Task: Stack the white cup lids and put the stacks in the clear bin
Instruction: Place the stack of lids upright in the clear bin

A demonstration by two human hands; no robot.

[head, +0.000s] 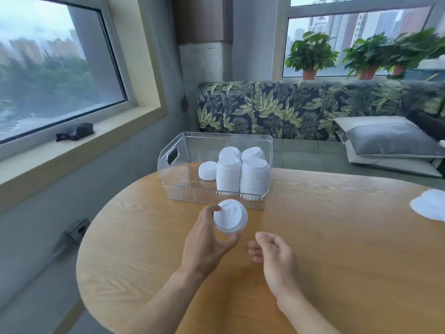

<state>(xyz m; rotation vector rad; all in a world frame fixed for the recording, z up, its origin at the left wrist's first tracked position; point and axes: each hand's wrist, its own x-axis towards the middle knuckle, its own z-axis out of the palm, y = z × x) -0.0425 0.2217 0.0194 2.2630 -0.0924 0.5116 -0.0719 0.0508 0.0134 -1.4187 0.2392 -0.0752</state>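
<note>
My left hand (204, 239) grips a short stack of white cup lids (230, 216) just in front of the clear bin (183, 150), above the wooden table. My right hand (274, 256) hovers beside it, fingers loosely curled and holding nothing. Inside the bin stand several tall lid stacks (242, 172) at the right end, with a short stack (207, 171) to their left. More loose white lids (431, 206) lie at the table's right edge, partly cut off.
The round wooden table (337, 237) ends close to a grey wall on the left. Behind the bin is a leaf-patterned sofa (289, 109) with grey cushions (390, 141). Potted plants (310, 54) line the far windowsill. A dark pouch (74, 132) lies on the left sill.
</note>
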